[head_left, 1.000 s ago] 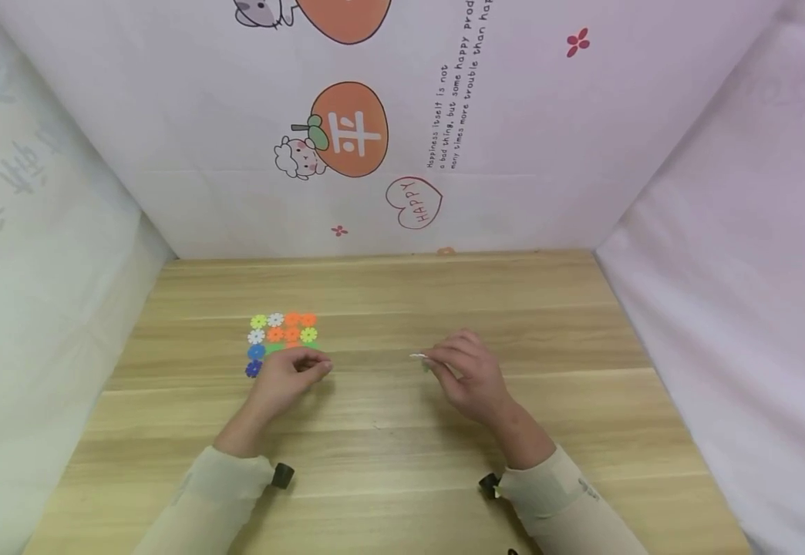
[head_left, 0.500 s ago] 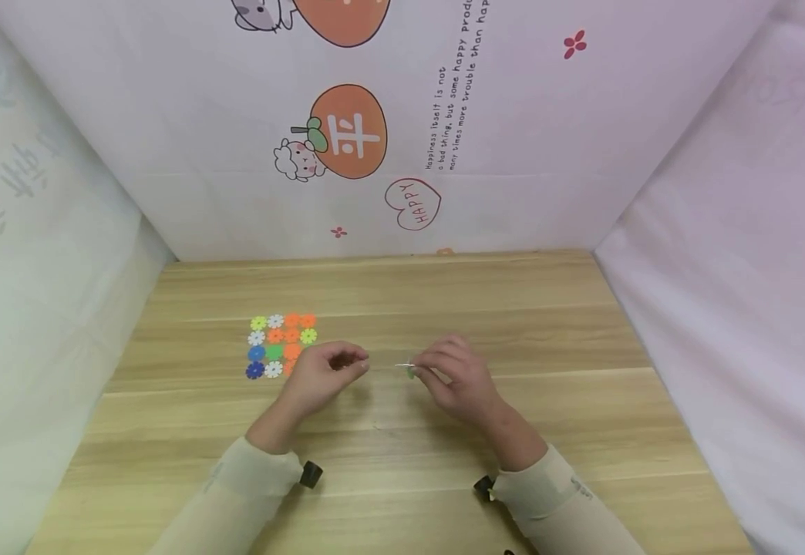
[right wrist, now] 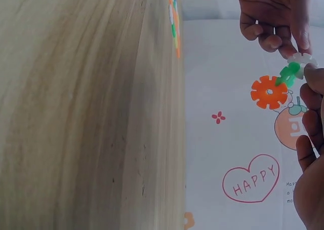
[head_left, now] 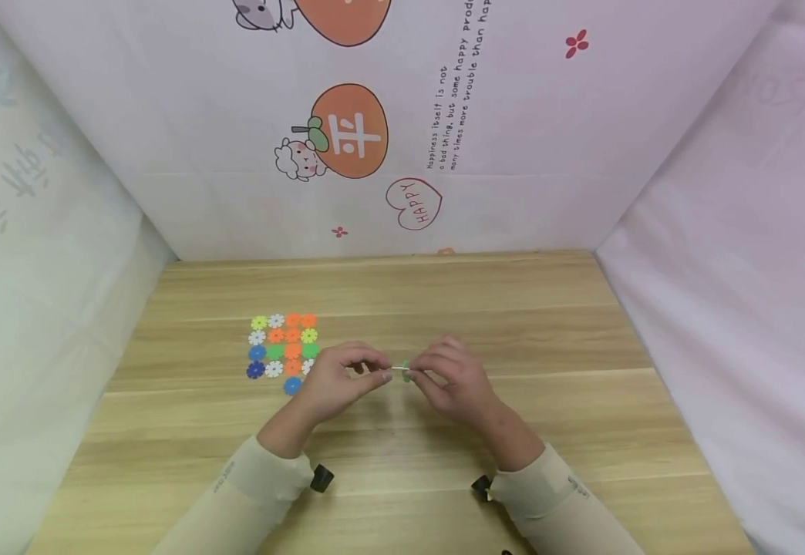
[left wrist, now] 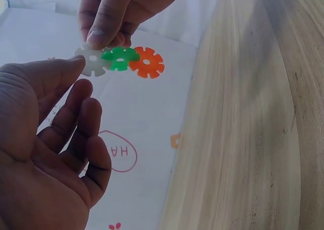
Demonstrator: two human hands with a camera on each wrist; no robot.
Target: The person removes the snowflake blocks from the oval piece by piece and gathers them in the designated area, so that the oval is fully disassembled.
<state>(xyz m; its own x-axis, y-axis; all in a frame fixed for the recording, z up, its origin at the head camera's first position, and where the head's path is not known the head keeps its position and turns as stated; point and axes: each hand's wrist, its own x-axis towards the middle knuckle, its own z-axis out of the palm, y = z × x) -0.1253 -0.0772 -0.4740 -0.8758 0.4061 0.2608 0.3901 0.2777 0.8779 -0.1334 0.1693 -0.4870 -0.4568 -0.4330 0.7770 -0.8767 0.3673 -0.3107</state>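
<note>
Three toothed plastic snowflake discs are joined in a short chain above the table: a white disc [left wrist: 94, 68], a green disc [left wrist: 120, 53] and an orange disc [left wrist: 153, 68]. The green one sits at an angle between the other two. My left hand [head_left: 341, 379] pinches the white disc's edge between thumb and index finger, its other fingers loosely bent. From the opposite side my right hand [head_left: 459, 383] also pinches the white disc, thumb on its face near the green joint. In the head view the fingers hide most of the chain.
Loose snowflake discs lie flat in rows left of my left hand, among them a yellow disc [head_left: 259, 322], a dark blue disc [head_left: 255, 370] and a lighter blue disc [head_left: 293, 385]. The wooden table [head_left: 513, 308] meets a printed white cloth [head_left: 513, 193] behind.
My left hand has moved right, away from the loose discs, uncovering several, and now touches the white disc. My right hand has shifted slightly left with the chain.
</note>
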